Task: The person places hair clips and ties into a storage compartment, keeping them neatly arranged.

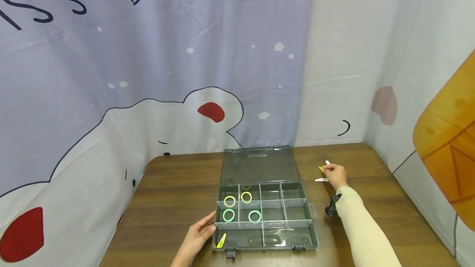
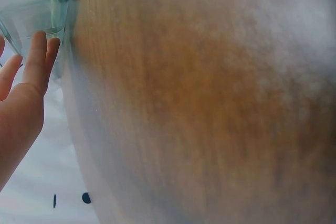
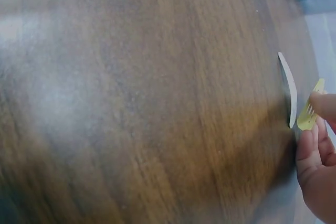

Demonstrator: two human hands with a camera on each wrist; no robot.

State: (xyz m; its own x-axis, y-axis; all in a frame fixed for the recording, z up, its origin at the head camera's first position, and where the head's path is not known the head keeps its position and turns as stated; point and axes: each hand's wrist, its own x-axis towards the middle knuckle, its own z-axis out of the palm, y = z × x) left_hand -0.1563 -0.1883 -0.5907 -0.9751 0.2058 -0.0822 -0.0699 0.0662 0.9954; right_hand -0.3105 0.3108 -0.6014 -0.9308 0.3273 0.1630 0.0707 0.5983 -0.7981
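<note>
My right hand (image 1: 335, 175) pinches a yellow hair clip (image 3: 310, 109) between thumb and fingers, over the table right of the box. A white hair clip (image 1: 321, 180) lies just in front of that hand, and another white clip (image 1: 328, 162) shows behind the fingers. At the left front side of a grey clear divided box (image 1: 314, 234), my left hand (image 1: 197, 236) rests with fairly straight fingers (image 2: 37, 59) against its wall. A yellow clip (image 1: 221, 240) lies in the front left compartment. Yellow rings (image 1: 229, 201) and mint rings (image 1: 229, 215) occupy compartments on the left.
The box's lid (image 1: 259, 167) is folded back flat toward the curtain (image 1: 267, 73) behind the table. A latch (image 1: 231, 254) hangs off the box's front edge. Brown wooden table top (image 1: 174, 192) extends on both sides of the box. Printed fabric also borders the table's sides.
</note>
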